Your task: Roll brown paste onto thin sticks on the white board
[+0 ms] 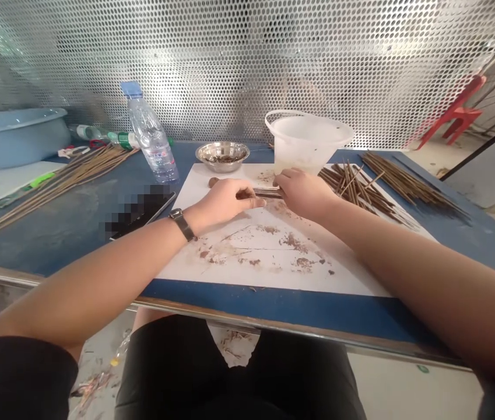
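Note:
A short bundle of thin brown sticks point(268, 192) lies level just above the white board point(238, 262). My left hand point(225, 198), with a dark watch on the wrist, curls around its left part, thumb toward me. My right hand point(302, 191) closes over the other end from above, and its fingertips are partly hidden. Past my left knuckles a rounded brown end point(213, 182) sticks out; I cannot tell what it belongs to. Right of my right hand lies a loose pile of similar sticks point(356, 186). Brown crumbs point(295, 242) are scattered over the board.
Behind the hands stand a steel bowl point(223, 156) with brown bits and a white bucket point(304, 140). Left are a water bottle point(153, 137), a dark flat device point(142, 213), long thin rods point(72, 175) and a blue basin point(15, 137). More sticks point(409, 181) lie right.

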